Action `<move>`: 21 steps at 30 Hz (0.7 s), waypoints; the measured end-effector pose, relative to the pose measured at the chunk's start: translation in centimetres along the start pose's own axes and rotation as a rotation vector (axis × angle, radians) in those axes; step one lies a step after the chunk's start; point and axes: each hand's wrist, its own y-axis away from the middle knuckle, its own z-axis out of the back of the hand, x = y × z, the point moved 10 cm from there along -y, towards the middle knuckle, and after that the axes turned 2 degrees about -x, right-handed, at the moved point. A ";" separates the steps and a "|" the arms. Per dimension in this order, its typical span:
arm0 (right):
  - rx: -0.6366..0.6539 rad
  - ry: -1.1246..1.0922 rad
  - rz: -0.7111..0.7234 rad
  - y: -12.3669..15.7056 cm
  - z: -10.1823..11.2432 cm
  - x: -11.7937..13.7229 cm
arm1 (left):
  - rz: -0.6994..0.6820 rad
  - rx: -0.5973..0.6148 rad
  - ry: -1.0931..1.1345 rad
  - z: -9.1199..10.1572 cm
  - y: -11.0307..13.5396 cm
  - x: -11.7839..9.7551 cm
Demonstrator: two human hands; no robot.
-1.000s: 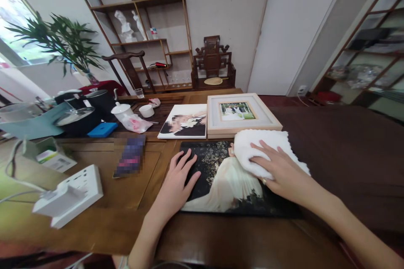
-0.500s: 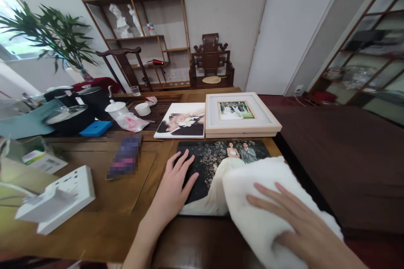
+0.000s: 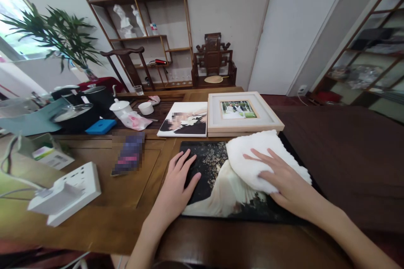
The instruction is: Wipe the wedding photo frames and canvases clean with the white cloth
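Observation:
A dark wedding photo panel (image 3: 202, 189), showing a long pale gown, lies flat near the table's front edge. On its left edge rests my left hand (image 3: 181, 176), fingers spread and holding nothing. A white towel (image 3: 243, 155) covers the panel's upper right part. My right hand (image 3: 280, 176) presses down on this towel, its fingers spread over the top and the thumb bent into the cloth. Behind the panel stand a white-edged photo print (image 3: 189, 124) and, touching or nearly touching it, a light wooden picture frame (image 3: 246, 127) with a small photo inside.
On the wooden table (image 3: 126, 201) to the left are a white power strip (image 3: 78, 189), a blurred purple packet (image 3: 130, 153), a blue box (image 3: 101, 126), a black pot (image 3: 75, 117) and a white lidded cup (image 3: 120, 108). A dark brown surface (image 3: 347, 147) extends at right.
My right hand and the towel have moved up and away from me over the panel, uncovering its lower right and covering the pictured couple. My left hand stays on the left edge.

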 end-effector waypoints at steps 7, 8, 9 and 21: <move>-0.031 -0.142 0.168 5.2 2.3 6.3 | 0.039 0.014 0.067 -0.1 0.4 0.4; -0.050 -0.167 0.193 5.6 2.7 6.7 | 0.035 0.011 0.067 -0.1 0.4 0.4; -0.056 -0.173 0.192 5.8 2.8 6.7 | 0.029 0.006 0.066 0.0 0.4 0.4; 0.003 0.036 -0.096 -1.5 0.6 -1.7 | 0.047 0.000 0.138 0.2 0.4 0.6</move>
